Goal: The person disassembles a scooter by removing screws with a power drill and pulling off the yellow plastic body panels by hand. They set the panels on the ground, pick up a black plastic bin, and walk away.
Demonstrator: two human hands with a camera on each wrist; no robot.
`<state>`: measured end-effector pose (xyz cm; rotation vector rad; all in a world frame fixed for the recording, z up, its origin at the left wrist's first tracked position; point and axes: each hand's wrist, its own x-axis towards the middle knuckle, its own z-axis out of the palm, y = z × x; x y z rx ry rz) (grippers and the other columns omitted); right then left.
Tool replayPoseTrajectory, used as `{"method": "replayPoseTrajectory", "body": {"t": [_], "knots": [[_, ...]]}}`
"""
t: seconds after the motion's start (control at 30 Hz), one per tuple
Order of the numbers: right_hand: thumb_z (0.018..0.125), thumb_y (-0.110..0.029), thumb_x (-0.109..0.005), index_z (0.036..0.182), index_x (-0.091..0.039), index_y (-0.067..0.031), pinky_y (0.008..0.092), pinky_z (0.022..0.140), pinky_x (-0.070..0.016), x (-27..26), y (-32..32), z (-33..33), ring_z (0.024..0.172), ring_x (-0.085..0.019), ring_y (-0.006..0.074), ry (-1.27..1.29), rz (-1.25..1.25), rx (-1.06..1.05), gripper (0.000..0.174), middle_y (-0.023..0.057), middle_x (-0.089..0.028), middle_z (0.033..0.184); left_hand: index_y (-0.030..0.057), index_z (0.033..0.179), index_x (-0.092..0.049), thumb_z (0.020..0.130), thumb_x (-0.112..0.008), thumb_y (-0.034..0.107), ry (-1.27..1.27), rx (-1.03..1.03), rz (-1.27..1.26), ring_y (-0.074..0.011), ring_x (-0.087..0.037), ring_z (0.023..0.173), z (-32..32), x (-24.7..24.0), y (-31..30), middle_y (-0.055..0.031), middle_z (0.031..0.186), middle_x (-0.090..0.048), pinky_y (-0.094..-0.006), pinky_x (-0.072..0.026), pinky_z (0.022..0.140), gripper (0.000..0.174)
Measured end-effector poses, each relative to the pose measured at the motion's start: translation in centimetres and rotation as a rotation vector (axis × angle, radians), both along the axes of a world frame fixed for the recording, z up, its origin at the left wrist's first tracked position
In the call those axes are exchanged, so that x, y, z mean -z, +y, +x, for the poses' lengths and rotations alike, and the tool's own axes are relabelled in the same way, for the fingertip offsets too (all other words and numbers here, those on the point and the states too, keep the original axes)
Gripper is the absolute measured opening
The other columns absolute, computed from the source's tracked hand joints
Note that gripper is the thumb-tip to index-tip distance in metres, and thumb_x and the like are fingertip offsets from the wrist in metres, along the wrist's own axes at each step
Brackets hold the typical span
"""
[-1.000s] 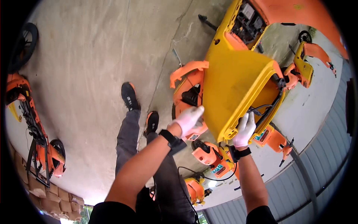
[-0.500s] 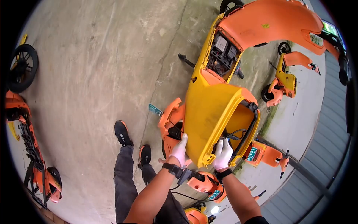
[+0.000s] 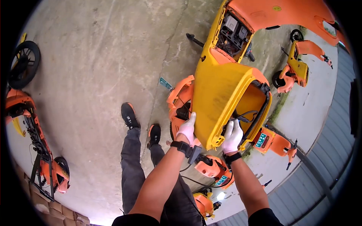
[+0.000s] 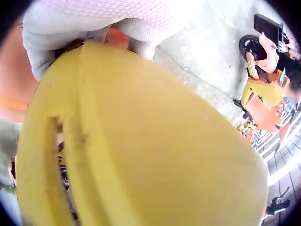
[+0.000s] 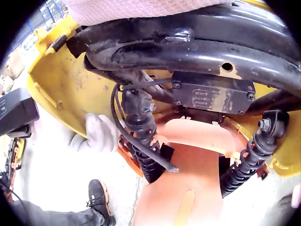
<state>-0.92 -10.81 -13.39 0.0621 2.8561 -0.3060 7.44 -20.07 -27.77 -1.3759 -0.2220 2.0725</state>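
Observation:
My gloved left hand (image 3: pixel 187 129) grips the lower left edge of a yellow scooter body panel (image 3: pixel 215 100). In the right wrist view, the left fingers (image 5: pixel 101 134) curl at the panel's rim. My gloved right hand (image 3: pixel 232 136) reaches into the panel's rear opening, close to a black cable (image 3: pixel 247 113). The right wrist view puts its glove (image 5: pixel 141 9) over a thick black frame tube (image 5: pixel 155 54); I cannot tell how its fingertips lie there. Below the tube are a black box (image 5: pixel 214 94), two shock absorbers and an orange fender (image 5: pixel 188 165).
The scooter's orange front body (image 3: pixel 279 17) extends away, with an uncovered compartment (image 3: pixel 233 35) of electrical parts. More orange scooters (image 3: pixel 211 167) stand close to the right and below. A stripped scooter frame (image 3: pixel 36 143) is at left. My shoes (image 3: pixel 130 115) are on the concrete floor.
The head view has shifted, swinging the scooter down and left, then partly back. My left hand has gone from pointing along the panel's side to gripping its edge; my right hand stays in the opening.

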Motion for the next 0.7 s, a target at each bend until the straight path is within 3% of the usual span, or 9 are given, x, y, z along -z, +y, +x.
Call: {"method": "replayPoseTrajectory", "body": {"t": [0.07, 0.13, 0.17, 0.4, 0.47, 0.53, 0.6, 0.7], "knots": [[0.098, -0.018, -0.043, 0.089, -0.055, -0.0012, 0.0446, 0.058, -0.044, 0.1, 0.1, 0.2, 0.065, -0.058, 0.0403, 0.007, -0.031, 0.005, 0.022, 0.0198, -0.057, 0.068, 0.0002, 0.132, -0.052, 0.097, -0.056, 0.047, -0.056, 0.019, -0.025, -0.0278, -0.056, 0.118, -1.3, -1.6, -1.7, -0.0126, 0.134, -0.057, -0.0401, -0.0453, 0.1, 0.058], [0.1, -0.02, -0.043, 0.1, -0.059, 0.0029, 0.0398, 0.061, -0.0438, 0.2, 0.6, 0.3, 0.064, -0.058, 0.035, 0.015, -0.003, -0.032, 0.027, 0.021, -0.057, 0.072, -0.0005, 0.13, -0.053, 0.096, -0.057, 0.047, -0.081, 0.095, -0.025, -0.0275, -0.058, 0.115, -2.1, -3.1, -3.1, -0.0131, 0.131, -0.059, -0.0397, -0.0464, 0.098, 0.058], [0.1, -0.02, -0.043, 0.1, -0.059, 0.0029, 0.0398, 0.061, -0.0438, 0.0, 0.7, 0.7, 0.064, -0.058, 0.035, -0.002, 0.001, -0.032, 0.027, 0.021, -0.057, 0.072, -0.0022, 0.122, -0.059, 0.097, -0.05, 0.055, -0.022, 0.148, -0.091, -0.0231, -0.062, 0.101, -2.2, -3.4, -3.0, -0.0132, 0.117, -0.064, -0.0348, -0.0508, 0.084, 0.063], [0.1, -0.019, -0.043, 0.096, -0.058, 0.0015, 0.0414, 0.061, -0.0432, 0.2, 0.4, 0.4, 0.065, -0.057, 0.0373, -0.019, -0.042, 0.023, 0.025, 0.021, -0.058, 0.072, -0.0004, 0.124, -0.059, 0.096, -0.048, 0.058, -0.018, 0.249, -0.145, -0.0228, -0.06, 0.105, -1.3, -1.6, -1.2, -0.0122, 0.12, -0.063, -0.0358, -0.0477, 0.089, 0.065], [0.1, -0.019, -0.043, 0.097, -0.057, 0.0011, 0.042, 0.061, -0.0432, 0.1, 0.2, 0.2, 0.064, -0.057, 0.0376, -0.001, -0.034, 0.015, 0.025, 0.0205, -0.058, 0.072, -0.0019, 0.129, -0.054, 0.095, -0.055, 0.053, -0.015, 0.22, -0.151, -0.0261, -0.058, 0.114, -1.0, -0.8, -0.3, -0.014, 0.131, -0.059, -0.0354, -0.0464, 0.096, 0.065], [0.099, -0.019, -0.043, 0.099, -0.058, 0.0012, 0.0417, 0.061, -0.0434, 0.2, 0.6, 0.3, 0.065, -0.057, 0.0377, 0.001, -0.056, 0.008, 0.025, 0.021, -0.058, 0.073, -0.0027, 0.126, -0.055, 0.093, -0.056, 0.057, -0.005, 0.177, -0.148, -0.027, -0.061, 0.109, -0.8, -0.7, 0.1, -0.0142, 0.126, -0.062, -0.037, -0.0494, 0.091, 0.069], [0.098, -0.019, -0.044, 0.091, -0.057, -0.0029, 0.044, 0.06, -0.0455, 0.5, 0.8, 0.2, 0.068, -0.06, 0.0391, -0.004, 0.043, -0.002, 0.022, 0.0183, -0.061, 0.073, -0.0042, 0.122, -0.058, 0.091, -0.055, 0.062, -0.044, 0.377, -0.206, -0.0273, -0.063, 0.103, -1.6, -0.7, -0.1, -0.0141, 0.119, -0.065, -0.0387, -0.0519, 0.085, 0.073], [0.098, -0.02, -0.045, 0.092, -0.056, -0.004, 0.0445, 0.059, -0.0448, 2.0, 3.1, 1.5, 0.067, -0.06, 0.0389, 0.033, 0.005, 0.038, 0.021, 0.019, -0.06, 0.072, -0.0014, 0.12, -0.059, 0.091, -0.051, 0.066, -0.112, 0.267, -0.133, -0.0264, -0.064, 0.097, -4.7, -5.8, -4.0, -0.0115, 0.111, -0.067, -0.0395, -0.0527, 0.081, 0.074]]}}
